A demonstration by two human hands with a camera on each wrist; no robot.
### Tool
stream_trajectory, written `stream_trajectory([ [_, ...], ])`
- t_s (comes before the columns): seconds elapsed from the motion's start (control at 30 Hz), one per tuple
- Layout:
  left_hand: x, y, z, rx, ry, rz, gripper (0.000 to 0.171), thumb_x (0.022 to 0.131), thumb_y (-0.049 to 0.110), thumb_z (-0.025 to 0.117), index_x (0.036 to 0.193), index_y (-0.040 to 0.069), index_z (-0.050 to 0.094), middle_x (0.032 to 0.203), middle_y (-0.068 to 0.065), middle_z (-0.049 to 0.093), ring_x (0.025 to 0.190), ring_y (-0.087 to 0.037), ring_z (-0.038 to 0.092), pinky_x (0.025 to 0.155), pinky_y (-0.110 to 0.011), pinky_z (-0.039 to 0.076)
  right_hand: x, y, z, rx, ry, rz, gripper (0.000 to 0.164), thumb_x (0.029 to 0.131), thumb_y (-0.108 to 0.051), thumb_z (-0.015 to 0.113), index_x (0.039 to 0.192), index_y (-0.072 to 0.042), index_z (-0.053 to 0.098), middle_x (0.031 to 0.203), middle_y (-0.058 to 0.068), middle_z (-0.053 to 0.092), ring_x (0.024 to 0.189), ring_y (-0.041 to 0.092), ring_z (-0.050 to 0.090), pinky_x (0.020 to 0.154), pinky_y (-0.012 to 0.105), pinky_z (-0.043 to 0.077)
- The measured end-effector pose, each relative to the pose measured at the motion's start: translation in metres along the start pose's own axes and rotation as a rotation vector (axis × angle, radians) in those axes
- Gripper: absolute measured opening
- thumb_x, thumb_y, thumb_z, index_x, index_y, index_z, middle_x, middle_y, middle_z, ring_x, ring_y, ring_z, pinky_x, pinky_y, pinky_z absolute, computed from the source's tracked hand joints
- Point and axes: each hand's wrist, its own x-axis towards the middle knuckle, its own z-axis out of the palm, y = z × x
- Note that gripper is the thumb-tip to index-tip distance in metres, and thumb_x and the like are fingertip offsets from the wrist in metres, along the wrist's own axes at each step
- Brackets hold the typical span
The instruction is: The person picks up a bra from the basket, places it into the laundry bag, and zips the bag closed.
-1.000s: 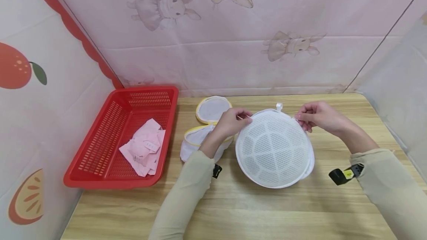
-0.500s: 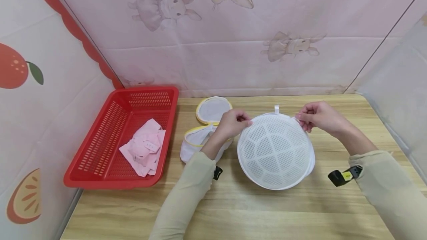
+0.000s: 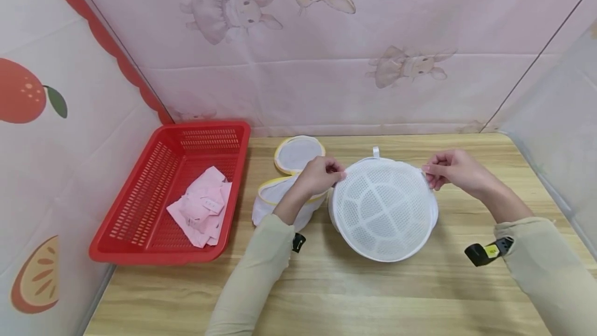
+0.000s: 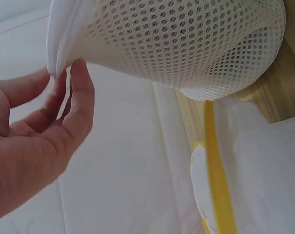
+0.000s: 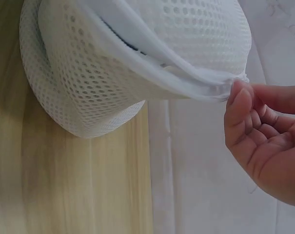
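A round white mesh laundry bag (image 3: 384,217) is held between my two hands over the wooden table, its round face towards me. My left hand (image 3: 319,176) pinches the rim at its upper left; in the left wrist view, thumb and fingers close on the white edge band (image 4: 59,46). At the upper right, my right hand (image 3: 454,171) pinches the other side of the rim. The right wrist view has the fingertips (image 5: 241,100) on the bunched end of the zip edge (image 5: 186,80), with a narrow gap showing along it. A small white loop (image 3: 375,152) stands up from the top.
Left of the bag, a smaller white bag with yellow trim (image 3: 289,206) lies with its round lid (image 3: 299,154) folded back, partly behind my left forearm. A red basket (image 3: 238,191) holding folded pink cloth (image 3: 202,209) stands further left. A printed curtain (image 3: 289,92) hangs behind the table.
My hands have drawn a little further apart, and the right hand has moved slightly right and lower. The bag's top loop has shifted left as the bag turned a little.
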Motion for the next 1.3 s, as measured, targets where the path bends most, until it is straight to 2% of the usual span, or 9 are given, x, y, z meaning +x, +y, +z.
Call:
stream_trajectory([
  [0.2,0.004,0.012,-0.001,0.029,-0.017,0.077,0.019,0.088,0.015,0.062,0.104,0.007,0.065,0.094,-0.002,0.063,0.081,-0.013,0.057,0.069,-0.021,0.047,-0.001,-0.018,0.004,-0.044,-0.010,-0.072,0.018,0.092,-0.003,0.050,0.087,0.014,0.053,0.071,0.011,0.058,0.060,0.018,0.057,0.057,0.031,0.053],
  [0.37,0.006,0.024,0.001,0.132,-0.006,0.149,0.013,0.086,0.015,0.064,0.094,0.005,0.066,0.085,-0.001,0.063,0.077,-0.010,0.054,0.067,-0.018,0.043,0.003,-0.037,0.010,-0.082,-0.002,-0.105,0.017,0.091,-0.004,0.052,0.086,0.012,0.054,0.071,0.012,0.057,0.060,0.017,0.057,0.057,0.030,0.053],
  [0.6,0.004,0.027,0.006,0.229,0.013,0.200,0.007,0.086,0.010,0.063,0.082,0.006,0.065,0.074,-0.001,0.057,0.069,-0.010,0.050,0.059,-0.016,0.039,0.002,-0.045,0.013,-0.119,0.031,-0.063,0.016,0.090,-0.003,0.054,0.083,0.011,0.053,0.069,0.010,0.056,0.058,0.015,0.056,0.055,0.029,0.052],
  [0.77,0.001,0.022,0.005,0.221,0.071,0.186,0.009,0.088,0.011,0.061,0.082,0.006,0.065,0.074,-0.001,0.058,0.069,-0.012,0.051,0.060,-0.017,0.040,-0.001,-0.035,0.010,-0.103,0.047,-0.020,0.016,0.090,-0.002,0.053,0.081,0.011,0.052,0.066,0.009,0.056,0.055,0.013,0.055,0.053,0.028,0.052],
  [0.9,0.000,0.013,-0.001,0.172,0.117,0.137,0.007,0.087,0.010,0.062,0.082,0.005,0.065,0.074,-0.001,0.059,0.068,-0.011,0.051,0.059,-0.018,0.041,-0.005,-0.023,0.005,-0.066,0.056,0.018,0.014,0.090,0.002,0.050,0.082,0.013,0.051,0.067,0.011,0.056,0.055,0.014,0.056,0.053,0.029,0.052],
  [1.1,0.001,0.008,-0.006,0.065,0.057,0.099,0.008,0.087,0.010,0.062,0.088,0.003,0.064,0.080,-0.004,0.061,0.069,-0.011,0.055,0.059,-0.018,0.046,-0.007,-0.015,0.000,-0.049,0.033,-0.016,0.018,0.092,0.000,0.049,0.087,0.017,0.052,0.069,0.010,0.057,0.058,0.015,0.057,0.055,0.030,0.053],
  [1.2,0.003,0.010,-0.006,0.017,0.051,0.082,0.015,0.086,0.013,0.063,0.096,0.002,0.064,0.085,-0.006,0.063,0.074,-0.013,0.058,0.064,-0.020,0.048,-0.007,-0.019,-0.002,-0.036,0.047,-0.045,0.018,0.092,0.001,0.048,0.086,0.017,0.052,0.068,0.009,0.057,0.057,0.016,0.057,0.054,0.029,0.052],
  [1.3,0.003,0.015,-0.005,0.013,0.057,0.060,0.025,0.086,0.018,0.065,0.104,0.001,0.062,0.093,-0.007,0.064,0.083,-0.015,0.059,0.070,-0.021,0.048,-0.006,-0.025,-0.003,-0.033,0.060,-0.069,0.018,0.092,0.001,0.049,0.085,0.017,0.052,0.067,0.008,0.058,0.056,0.016,0.057,0.053,0.029,0.052],
])
